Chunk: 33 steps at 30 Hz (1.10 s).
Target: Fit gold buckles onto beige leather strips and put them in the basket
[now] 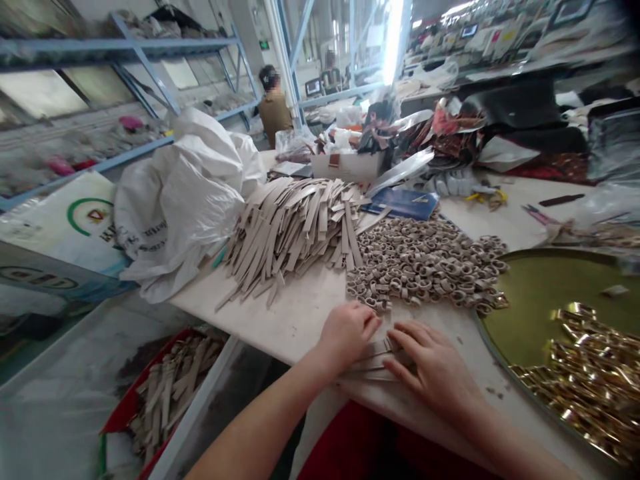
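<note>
My left hand (347,333) is at the front edge of the table, its fingers curled together; what they hold, if anything, is hidden. My right hand (433,360) lies just to the right, thumb and fingers apart, touching the ends of several flat grey-beige straps (370,363). These straps lie side by side between my hands along the table edge. Just beyond my fingers spreads a heap of small grey-beige strap loops (420,263). A big pile of loose straps (295,227) lies to its left.
A round olive-green tray (535,287) with gold metal buckles (600,373) stands on the right. Below left, a red-rimmed container (120,407) holds more straps. White sacks (185,193) stand at the left. A blue booklet (403,202) and a white box (345,167) lie behind. Another person (275,113) sits farther back.
</note>
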Tool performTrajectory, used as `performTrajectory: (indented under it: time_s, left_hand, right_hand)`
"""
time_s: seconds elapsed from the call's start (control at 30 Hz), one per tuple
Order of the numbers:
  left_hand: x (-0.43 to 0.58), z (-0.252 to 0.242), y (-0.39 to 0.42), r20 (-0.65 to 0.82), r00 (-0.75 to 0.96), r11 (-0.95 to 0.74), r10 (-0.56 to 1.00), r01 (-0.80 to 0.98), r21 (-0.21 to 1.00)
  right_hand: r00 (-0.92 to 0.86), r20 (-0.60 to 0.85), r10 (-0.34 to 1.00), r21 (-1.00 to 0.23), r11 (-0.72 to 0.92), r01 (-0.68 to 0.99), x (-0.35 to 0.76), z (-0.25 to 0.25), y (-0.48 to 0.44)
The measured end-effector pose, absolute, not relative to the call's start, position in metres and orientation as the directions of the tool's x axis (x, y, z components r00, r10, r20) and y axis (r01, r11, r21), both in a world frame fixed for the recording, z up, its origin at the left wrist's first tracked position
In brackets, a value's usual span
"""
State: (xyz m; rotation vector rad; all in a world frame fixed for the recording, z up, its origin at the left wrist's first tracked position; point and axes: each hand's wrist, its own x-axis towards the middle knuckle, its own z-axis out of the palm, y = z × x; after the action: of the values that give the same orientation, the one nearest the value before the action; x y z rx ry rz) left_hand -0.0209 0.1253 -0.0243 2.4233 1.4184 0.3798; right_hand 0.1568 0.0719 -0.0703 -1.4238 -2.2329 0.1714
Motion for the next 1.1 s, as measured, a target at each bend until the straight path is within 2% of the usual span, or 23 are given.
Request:
performTrajectory:
  time_s: [0.13,0.37,0.5,0.63,0.7,0.77,0.83,0.87,0.93,1.0,1.1]
  left_hand:
    - [-0.026,-0.013,0.183,0.131,0.290,-0.317,0.948,0.900,0.298]
    - [0.016,-0.021,0.280,0.130,0.071,-0.110,0.989,0.940,0.322]
    - [0.023,-0.025,0.291,0.130,0.005,-0.060,0.992,0.905,0.420]
    - [0.008,-0.008,0.273,0.194,0.035,-0.139,0.980,0.820,0.555]
    - [0.000,0.008,0.249,0.234,0.060,-0.197,0.970,0.758,0.622]
    - [-0.004,0.024,0.212,0.259,0.089,-0.248,0.962,0.685,0.685]
    - [-0.003,0.037,0.165,0.247,0.127,-0.275,0.961,0.562,0.780]
    - [-0.001,0.041,0.139,0.200,0.138,-0.238,0.970,0.378,0.895]
    - [0.004,0.044,0.089,0.087,0.169,-0.100,0.982,0.068,0.993]
    - [0.005,0.042,0.048,-0.021,0.199,0.039,0.980,-0.085,0.996]
    - [-0.003,0.033,0.011,-0.133,0.275,0.198,0.952,-0.221,0.955]
  right_hand:
    - [-0.379,0.393,0.837,-0.220,0.487,0.845,0.164,-0.079,0.055]
    - [-0.355,0.433,0.828,-0.202,0.474,0.857,0.173,-0.081,0.049]
    - [-0.339,0.414,0.845,-0.246,0.463,0.851,0.171,-0.078,0.049]
    - [-0.316,0.400,0.860,-0.317,0.454,0.833,0.173,-0.078,0.048]
    - [-0.266,0.427,0.864,-0.392,0.442,0.807,0.175,-0.076,0.047]
    - [-0.142,0.470,0.871,-0.514,0.400,0.759,0.175,-0.068,0.046]
    - [0.023,0.434,0.901,-0.709,0.326,0.626,0.173,-0.053,0.043]
    - [0.080,0.363,0.928,-0.820,0.277,0.500,0.171,-0.043,0.041]
    - [0.086,0.169,0.982,-0.972,0.152,0.177,0.166,-0.023,0.034]
    - [0.012,0.025,1.000,-0.996,0.026,-0.084,0.162,-0.007,0.026]
    - [-0.105,-0.115,0.988,-0.957,-0.138,-0.255,0.163,0.006,0.015]
